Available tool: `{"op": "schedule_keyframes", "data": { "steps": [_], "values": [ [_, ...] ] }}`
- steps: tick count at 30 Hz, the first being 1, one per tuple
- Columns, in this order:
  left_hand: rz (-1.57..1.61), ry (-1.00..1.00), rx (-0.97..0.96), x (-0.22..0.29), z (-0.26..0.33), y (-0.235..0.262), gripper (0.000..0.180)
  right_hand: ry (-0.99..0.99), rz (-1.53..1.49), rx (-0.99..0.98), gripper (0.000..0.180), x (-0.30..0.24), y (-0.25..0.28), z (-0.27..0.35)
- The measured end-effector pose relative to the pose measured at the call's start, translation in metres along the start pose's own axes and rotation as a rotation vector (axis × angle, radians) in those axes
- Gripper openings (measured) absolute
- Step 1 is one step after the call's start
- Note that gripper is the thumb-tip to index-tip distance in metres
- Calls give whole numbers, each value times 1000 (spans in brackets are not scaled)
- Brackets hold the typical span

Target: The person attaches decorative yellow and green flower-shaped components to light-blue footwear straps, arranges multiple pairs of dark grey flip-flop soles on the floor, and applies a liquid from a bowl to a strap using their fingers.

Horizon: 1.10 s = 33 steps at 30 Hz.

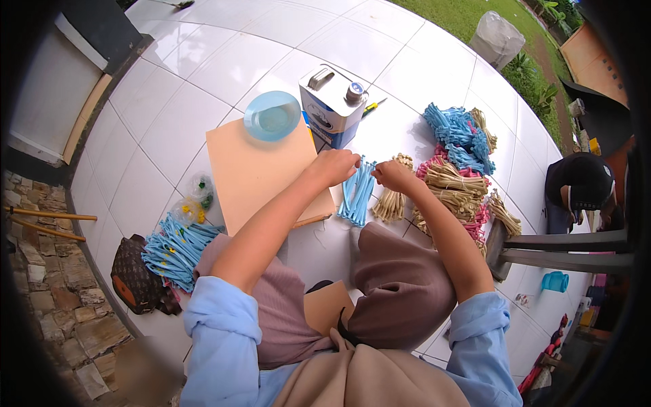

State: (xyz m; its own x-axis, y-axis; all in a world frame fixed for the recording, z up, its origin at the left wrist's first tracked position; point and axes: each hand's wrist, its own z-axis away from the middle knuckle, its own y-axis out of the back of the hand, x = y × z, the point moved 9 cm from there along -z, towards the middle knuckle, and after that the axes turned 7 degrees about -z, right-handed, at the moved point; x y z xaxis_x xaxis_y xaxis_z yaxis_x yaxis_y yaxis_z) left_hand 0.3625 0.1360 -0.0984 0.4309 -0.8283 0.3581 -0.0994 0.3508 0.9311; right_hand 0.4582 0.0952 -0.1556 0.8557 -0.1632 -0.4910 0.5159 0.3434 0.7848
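Both my hands meet over a small bundle of thin light-blue strands (356, 197) lying on the white tiles between my knees. My left hand (337, 167) is pinched closed at the bundle's upper left. Across the bundle's top, my right hand (398, 175) is closed in a similar pinch. Whatever the fingertips hold is too small to make out. Just right of the blue strands lies a beige bundle (390, 203), partly behind my right hand. A tan board (261, 173) lies under my left forearm, with a pale blue bowl (272, 116) on its far edge.
A metal can (333, 105) stands beyond my hands, a yellow-handled tool (373, 107) beside it. Blue, pink and beige bundles (458, 176) pile up at right. Blue strands (180, 251) and a brown bag (139, 278) lie left. Another person (583, 183) bends at far right.
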Motion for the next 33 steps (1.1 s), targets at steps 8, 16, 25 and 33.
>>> {"op": "schedule_keyframes", "data": {
  "steps": [8,16,25,33],
  "values": [
    [565,555,398,6,-14,-146,25,-241,-681,476,10,115,-95,-6],
    [280,946,360,-22,26,-229,67,-192,-604,428,54,99,-132,-13],
    [71,720,471,3,-24,-161,65,-374,-988,593,26,133,-91,-10],
    [1206,422,476,18,-51,-126,31,-161,-1237,759,21,84,-28,33]
  ]
}}
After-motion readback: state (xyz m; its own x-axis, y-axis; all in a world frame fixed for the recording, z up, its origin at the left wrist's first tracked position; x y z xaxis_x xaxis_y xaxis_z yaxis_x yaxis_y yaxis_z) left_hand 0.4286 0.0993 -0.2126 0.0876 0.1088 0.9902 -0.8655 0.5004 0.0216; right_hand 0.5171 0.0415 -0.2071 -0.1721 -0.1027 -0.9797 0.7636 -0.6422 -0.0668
